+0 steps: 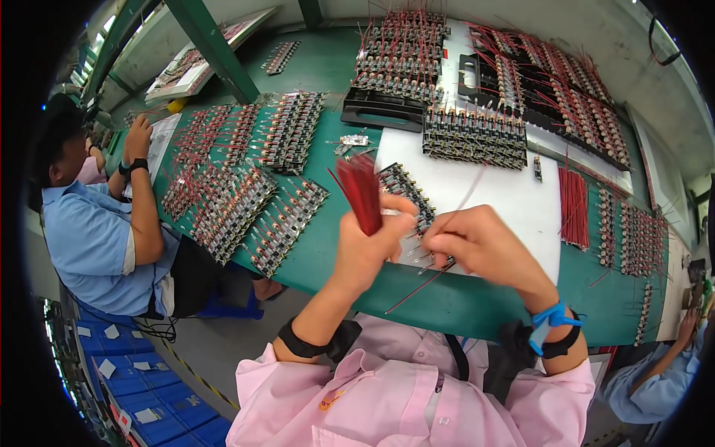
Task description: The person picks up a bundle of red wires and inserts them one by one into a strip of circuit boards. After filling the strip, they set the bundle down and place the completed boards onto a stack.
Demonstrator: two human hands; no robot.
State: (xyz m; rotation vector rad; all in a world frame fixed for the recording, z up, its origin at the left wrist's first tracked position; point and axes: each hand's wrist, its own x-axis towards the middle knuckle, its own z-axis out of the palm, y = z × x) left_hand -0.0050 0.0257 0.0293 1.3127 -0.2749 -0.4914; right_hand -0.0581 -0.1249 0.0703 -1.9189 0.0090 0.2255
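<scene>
A bundle of red wires (359, 190) stands up out of my left hand (365, 249), which is closed around its lower end. My right hand (477, 242) is pinched just to the right, with its fingertips close to the left ones. From those fingertips a single red wire (412, 292) slants down past the table's front edge. Beneath and behind both hands lies a strip of small circuit boards (408, 192) on a white foam sheet (514, 212). The fingers hide the strip's near end. Whether the wire touches a board, I cannot tell.
Rows of wired circuit boards (231, 208) cover the green table (339, 276) at left. More board strips (475, 138) and a black tray (383, 110) stand behind. Loose red wires (573, 208) lie at right. A co-worker in blue (112, 223) sits at left; another person's arm (674, 346) shows at right.
</scene>
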